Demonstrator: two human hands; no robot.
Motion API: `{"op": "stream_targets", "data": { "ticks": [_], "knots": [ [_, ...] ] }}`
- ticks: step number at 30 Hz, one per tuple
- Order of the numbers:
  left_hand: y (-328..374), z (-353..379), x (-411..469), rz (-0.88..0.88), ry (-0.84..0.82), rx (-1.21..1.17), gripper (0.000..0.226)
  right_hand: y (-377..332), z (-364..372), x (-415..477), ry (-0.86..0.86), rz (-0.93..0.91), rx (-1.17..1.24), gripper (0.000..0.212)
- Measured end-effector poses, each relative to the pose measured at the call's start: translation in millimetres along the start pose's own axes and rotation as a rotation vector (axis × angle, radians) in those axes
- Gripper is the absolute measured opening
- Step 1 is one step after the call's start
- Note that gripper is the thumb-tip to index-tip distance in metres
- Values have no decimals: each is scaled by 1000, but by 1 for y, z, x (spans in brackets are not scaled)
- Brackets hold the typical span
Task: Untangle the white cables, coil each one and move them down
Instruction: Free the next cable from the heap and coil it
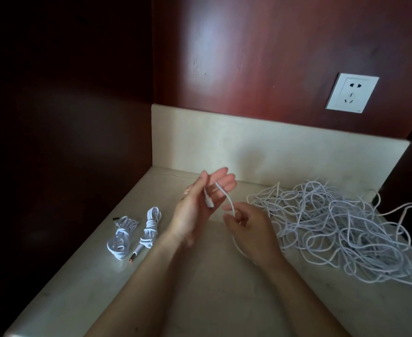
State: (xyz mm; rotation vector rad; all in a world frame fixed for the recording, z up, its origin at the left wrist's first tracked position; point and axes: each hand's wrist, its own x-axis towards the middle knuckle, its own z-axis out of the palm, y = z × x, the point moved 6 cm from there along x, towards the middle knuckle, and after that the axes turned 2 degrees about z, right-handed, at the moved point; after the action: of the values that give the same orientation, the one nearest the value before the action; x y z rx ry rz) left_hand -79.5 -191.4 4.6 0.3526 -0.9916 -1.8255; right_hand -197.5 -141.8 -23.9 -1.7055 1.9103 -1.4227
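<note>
No readable text (socket point(352, 92) mark too small).

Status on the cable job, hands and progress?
Left hand open, white cable draped over its fingers. Right hand pinches the same cable. Two coiled cables set left, tangled pile right. Nothing blocking.

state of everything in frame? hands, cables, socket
left hand: raised, fingers straight, cable end lying across them
right hand: pinches the same cable
loose cable: strung between both hands, not yet coiled
cable pile: tangled, on the counter
left coil: wound, lying on the counter
right coil: wound, lying beside it
wall socket: nothing plugged in
</note>
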Motion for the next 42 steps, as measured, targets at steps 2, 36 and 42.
{"op": "stream_targets", "data": {
  "ticks": [2,36,42],
  "knots": [
    [9,-3,0,94,45,-64,46,-3,-2,-6,-50,-1,-184,18],
    [9,-30,11,80,250,-202,36,-13,3,-18,-165,-293,-441,42],
    [20,-40,4,269,315,355,42,-7,-5,-14,-201,-249,-458,34]
  ]
}}
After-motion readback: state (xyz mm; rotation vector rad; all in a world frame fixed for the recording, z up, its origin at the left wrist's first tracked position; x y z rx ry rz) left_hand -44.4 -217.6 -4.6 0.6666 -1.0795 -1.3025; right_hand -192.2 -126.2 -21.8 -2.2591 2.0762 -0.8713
